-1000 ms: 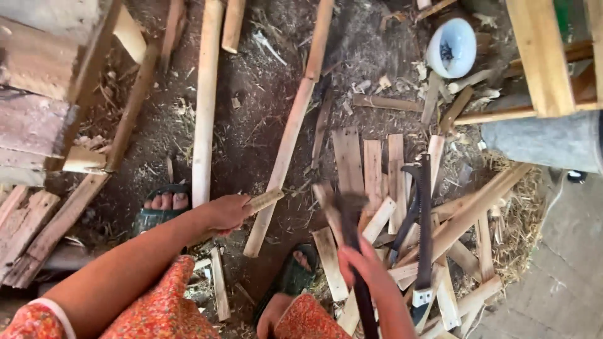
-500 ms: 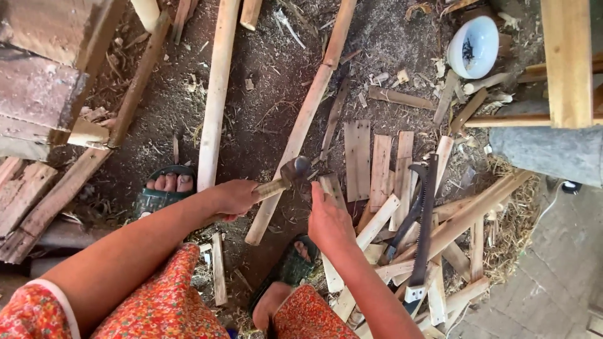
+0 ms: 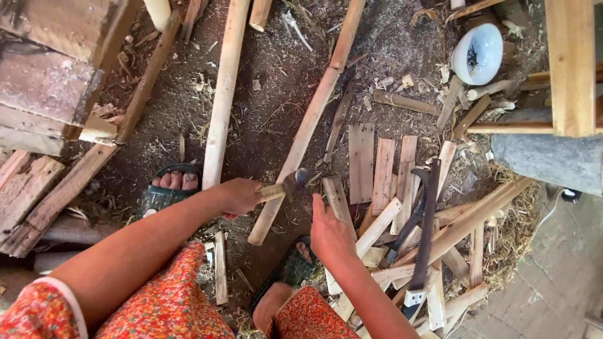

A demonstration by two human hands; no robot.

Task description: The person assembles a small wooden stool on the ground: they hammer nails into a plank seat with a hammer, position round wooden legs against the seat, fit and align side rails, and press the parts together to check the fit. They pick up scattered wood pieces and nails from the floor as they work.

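Hammer (image 3: 290,184) position: held level above the dirt floor (image 3: 264,107), head just over a long wooden slat (image 3: 308,125) that runs diagonally up the frame. Left hand (image 3: 239,196) is closed in a fist around the wooden handle, the metal head projecting to the right. Right hand (image 3: 330,233) is open, fingers pressed together and extended, resting on the near end of a short wooden board (image 3: 336,198) just beside the hammer head; whether it grips the board cannot be told. A second long slat (image 3: 223,94) lies well to the left, nearly parallel. Right of the hands, a pile of cut boards (image 3: 383,166) carries a hand saw (image 3: 424,242) and a curved dark blade (image 3: 408,216). A white bowl (image 3: 477,53) sits at upper right. Both feet wear green sandals (image 3: 164,191).
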